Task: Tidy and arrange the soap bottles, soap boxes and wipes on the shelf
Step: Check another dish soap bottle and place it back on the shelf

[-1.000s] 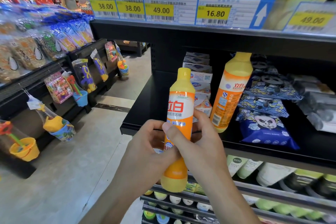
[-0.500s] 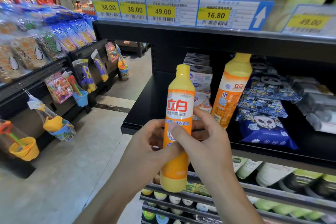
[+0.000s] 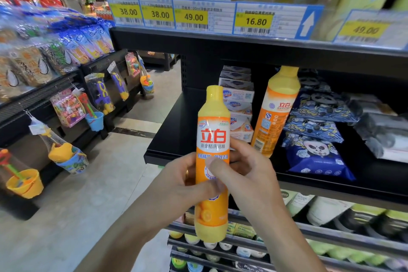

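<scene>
**Bottle up, label out, shelf waiting**

Both hands wrap the soap bottle in front of the shelf: left hand curled round its left side, right hand its right. It's upright, label facing us. Best play: keep it vertical and set it at 9 o'clock of the second bottle (mind the soap boxes behind). Open room lies along the shelf's left front; clear that lip!

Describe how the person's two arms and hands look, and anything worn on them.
Both forearms are bare as far as the frame shows: no sleeves, watch or bracelet in view. The left hand and right hand wear no gloves. Nails are short and unpainted. No rings show on the visible fingers.
</scene>
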Available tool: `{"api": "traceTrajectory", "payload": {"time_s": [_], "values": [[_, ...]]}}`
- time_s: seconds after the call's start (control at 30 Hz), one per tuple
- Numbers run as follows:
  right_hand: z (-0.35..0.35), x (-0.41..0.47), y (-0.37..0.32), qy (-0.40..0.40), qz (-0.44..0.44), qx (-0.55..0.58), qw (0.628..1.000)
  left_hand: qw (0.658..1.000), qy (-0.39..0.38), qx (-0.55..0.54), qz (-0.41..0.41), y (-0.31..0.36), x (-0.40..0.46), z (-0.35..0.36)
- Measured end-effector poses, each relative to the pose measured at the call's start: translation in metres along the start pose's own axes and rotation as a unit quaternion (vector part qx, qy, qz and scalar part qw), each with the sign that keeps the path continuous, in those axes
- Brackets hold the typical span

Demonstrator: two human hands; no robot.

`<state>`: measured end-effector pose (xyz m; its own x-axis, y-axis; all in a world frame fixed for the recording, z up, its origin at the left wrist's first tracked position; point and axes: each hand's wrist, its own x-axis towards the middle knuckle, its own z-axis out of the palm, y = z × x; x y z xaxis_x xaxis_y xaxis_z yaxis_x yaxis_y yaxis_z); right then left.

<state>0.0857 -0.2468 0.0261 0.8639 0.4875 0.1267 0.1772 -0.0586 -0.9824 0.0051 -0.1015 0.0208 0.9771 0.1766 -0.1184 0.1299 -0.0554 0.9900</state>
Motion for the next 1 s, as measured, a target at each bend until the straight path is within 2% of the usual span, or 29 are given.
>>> {"api": "traceTrajectory", "payload": {"time_s": [0.07,0.1,0.23,0.33,0.43,0.7,0.87,1.0], "values": [[-0.004,-0.002,-0.001,-0.014,-0.011,-0.036,0.999,1.0,0.015,0.008,0.0,-0.003,0.001,0.0],[-0.006,-0.002,-0.002,0.009,-0.023,-0.051,0.998,1.0,0.03,0.008,-0.004,-0.004,0.002,-0.001],[-0.03,0.004,0.004,0.225,-0.086,-0.084,0.967,0.996,0.083,0.016,-0.018,-0.005,0.005,-0.012],[-0.047,0.02,0.013,0.301,-0.09,-0.163,0.935,0.993,0.112,0.019,-0.012,0.001,0.01,-0.023],[-0.055,0.039,0.015,0.279,-0.052,-0.206,0.936,0.99,0.137,0.025,0.0,0.011,0.017,-0.034],[-0.055,0.069,0.012,0.221,-0.015,-0.219,0.95,0.981,0.194,0.015,0.014,0.031,0.045,-0.064],[-0.062,0.067,0.003,0.192,-0.007,-0.19,0.963,0.976,0.216,0.028,0.005,0.041,0.071,-0.076],[-0.064,0.054,-0.014,0.126,0.006,-0.156,0.98,0.976,0.215,0.031,0.002,0.048,0.093,-0.083]]}}
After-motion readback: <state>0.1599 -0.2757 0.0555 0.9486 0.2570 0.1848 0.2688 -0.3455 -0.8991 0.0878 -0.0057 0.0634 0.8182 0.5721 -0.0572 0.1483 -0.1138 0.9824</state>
